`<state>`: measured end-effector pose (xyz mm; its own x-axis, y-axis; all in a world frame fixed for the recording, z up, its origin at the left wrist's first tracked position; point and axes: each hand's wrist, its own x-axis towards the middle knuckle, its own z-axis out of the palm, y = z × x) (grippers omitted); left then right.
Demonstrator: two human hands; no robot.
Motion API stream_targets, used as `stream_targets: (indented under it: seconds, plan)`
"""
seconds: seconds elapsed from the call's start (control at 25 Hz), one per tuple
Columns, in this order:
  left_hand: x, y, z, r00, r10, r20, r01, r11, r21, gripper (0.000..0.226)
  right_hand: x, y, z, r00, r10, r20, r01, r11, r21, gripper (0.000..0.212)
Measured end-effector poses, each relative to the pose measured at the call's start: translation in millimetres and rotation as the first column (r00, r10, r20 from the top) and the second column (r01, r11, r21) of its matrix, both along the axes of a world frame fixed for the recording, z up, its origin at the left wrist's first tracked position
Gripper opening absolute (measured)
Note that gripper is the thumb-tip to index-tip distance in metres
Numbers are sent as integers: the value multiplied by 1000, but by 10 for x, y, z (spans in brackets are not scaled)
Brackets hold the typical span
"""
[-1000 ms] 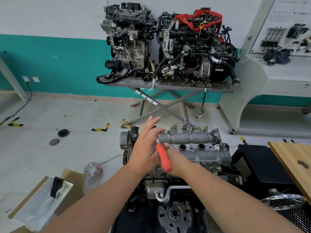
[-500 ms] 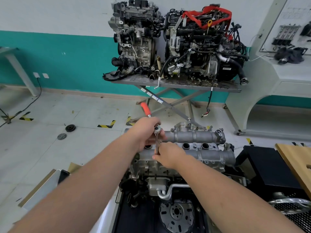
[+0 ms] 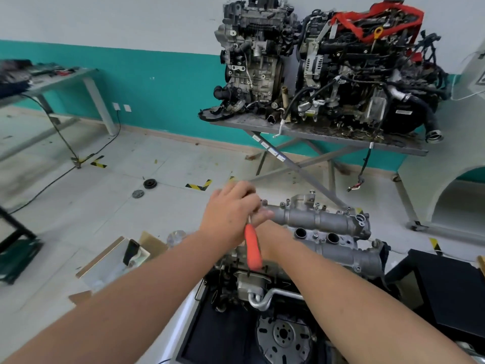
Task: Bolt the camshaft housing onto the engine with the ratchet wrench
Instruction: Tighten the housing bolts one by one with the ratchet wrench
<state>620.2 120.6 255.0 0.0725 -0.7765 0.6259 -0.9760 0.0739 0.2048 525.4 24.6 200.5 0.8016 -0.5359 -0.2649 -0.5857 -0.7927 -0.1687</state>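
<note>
Both hands meet at the near-left end of the grey cast-aluminium camshaft housing point(image 3: 325, 227), which sits on top of the engine point(image 3: 262, 290) low in the middle of the view. The left hand point(image 3: 231, 212) is uppermost, its fingers curled over the metal head of the ratchet wrench point(image 3: 253, 248) and seemingly bearing down on it. The wrench's bright orange-red handle slants from that hand toward the viewer, away from the housing. The right hand point(image 3: 270, 241) lies beneath and behind the left, mostly hidden by it and by the handle; its forearm runs up to the handle, but whether its fingers are closed on the tool cannot be told.

The housing itself is a long twin-barrelled casting with two round dark openings between its barrels and small bolt heads along its far edge. Beyond it, against a teal and white wall, two more complete engines point(image 3: 328, 64) stand on a grey metal counter point(image 3: 315, 134) with crossed legs. To the left of the housing, on the pale tiled floor, lies an open cardboard box point(image 3: 115, 258).

Judging by the pose, a bolt at the housing's left end is being tightened. The next move likely calls for a steady sweep of the handle while the socket is kept squarely seated, then a shift along to the remaining bolts.
</note>
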Motion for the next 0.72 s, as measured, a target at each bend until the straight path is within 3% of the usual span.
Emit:
stream_targets:
  seconds: [0.04,0.08,0.16,0.24,0.28,0.36,0.44,0.52,0.56,0.64,0.72]
  plan:
    - [-45,13,-68,955,-25,-297,16,999,-34,38,14,4,6,999,27,-17,-27,1000,13,28]
    - [-130,-6,-120,811,-64,-581,38,998,-56,35,29,7,8,998,45,-36,-44,999,24,29]
    - [-311,-146,-155,302,-126,-945,-26,990,-140,31,21,-27,-6,999,18,-34,-16,998,63,25]
    - [-393,-272,-112,-172,-160,-972,-149,980,-135,36,-3,-48,-30,1000,-18,-23,20,994,109,28]
    - [-378,-311,-99,-315,-166,-935,-153,981,-122,40,-10,-49,-32,1000,-19,-13,21,993,112,31]
    - [-240,-339,-40,-417,-85,-905,-89,995,-53,36,-20,-52,-28,1000,-20,9,18,993,117,32]
    - [-48,-340,51,-388,68,-919,23,998,64,28,-8,-52,16,1000,-14,-14,15,992,124,32]
    - [113,-337,162,-252,257,-933,183,959,215,20,12,-78,46,999,13,-51,-6,993,122,32]
    - [163,-336,232,-143,345,-928,254,919,303,16,18,-91,62,997,26,-76,-18,994,110,33]
    - [214,-369,378,168,477,-863,314,804,506,15,27,-94,61,995,40,-91,-31,995,91,37]
    - [225,-436,509,571,500,-651,181,696,695,19,22,-95,56,995,45,-84,-39,996,80,37]
